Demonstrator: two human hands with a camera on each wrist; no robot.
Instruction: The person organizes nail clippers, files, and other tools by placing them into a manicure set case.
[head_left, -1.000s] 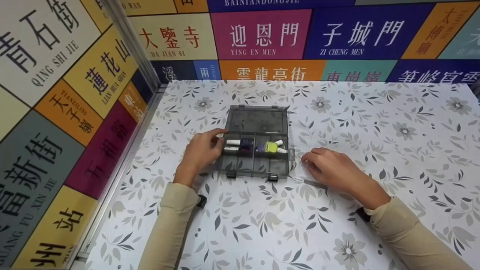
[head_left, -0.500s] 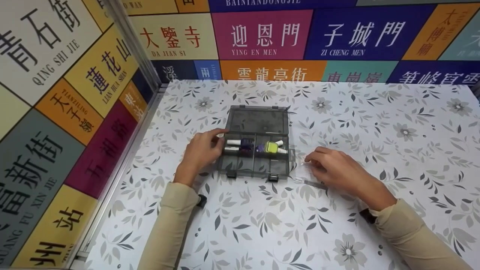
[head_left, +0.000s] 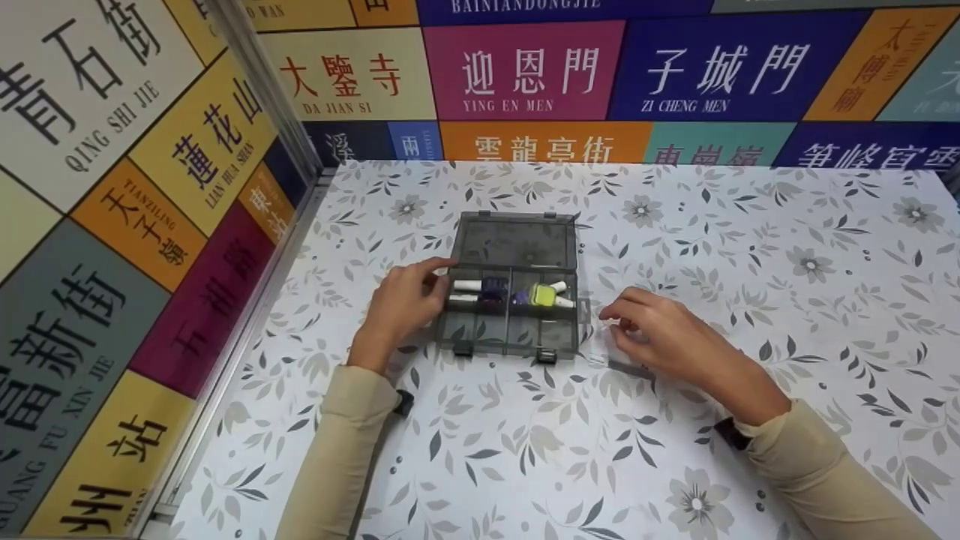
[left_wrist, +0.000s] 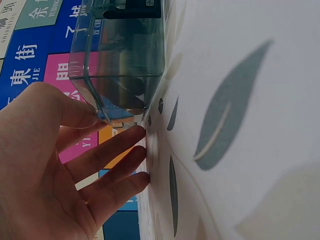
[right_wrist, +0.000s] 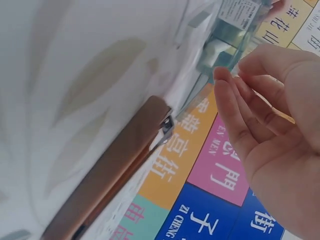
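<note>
A smoky clear plastic case (head_left: pixel 480 332) lies on the table with its lid (head_left: pixel 516 240) laid back. In its compartments are small white-capped bottles that look like nail polish: dark purple ones (head_left: pixel 493 287) on the left, a yellow-green one (head_left: pixel 542 294) and a purple one (head_left: pixel 520 296) on the right. My left hand (head_left: pixel 405 304) touches the case's left side with thumb and forefinger, the other fingers loosely extended. Right of the case my right hand (head_left: pixel 667 330) hovers, fingers bent, thumb apart from the forefinger, nothing seen between them. Below it lies a brown metallic bar (right_wrist: pixel 112 162) with a silver end.
Some clear plastic (head_left: pixel 594 341) lies between the case and my right hand. The table (head_left: pixel 487 465) has a leafy floral cover. Panels with large characters (head_left: pixel 525 71) stand behind it and along the left edge.
My right hand first shifts slightly right, then back left toward the case, its forefinger and thumb spreading wider. My left hand and the case stay put.
</note>
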